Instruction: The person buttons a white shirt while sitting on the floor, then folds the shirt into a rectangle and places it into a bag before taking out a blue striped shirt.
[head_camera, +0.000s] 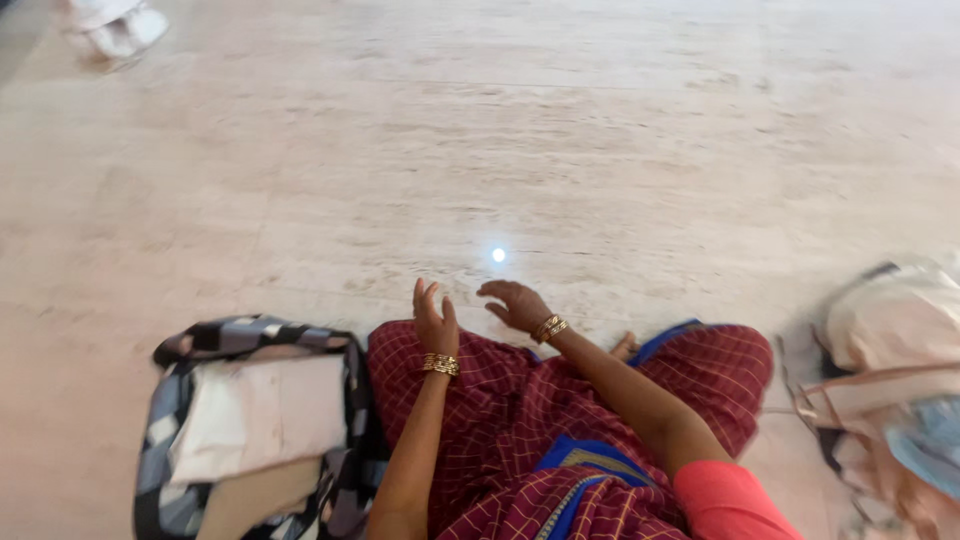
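1. The left hand hovered open and empty, fingers loosely spread, above the red checked skirt
2. The right hand did likewise, just beside it
3. A checked bag lay left, a pale bag right

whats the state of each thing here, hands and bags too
left hand: empty, raised, fingers loosely curled
right hand: empty, palm down, fingers spread
checked bag: open on the floor, folded white cloth inside
pale bag: slumped on the floor, strap loose
white bundle: lying on the floor, far corner
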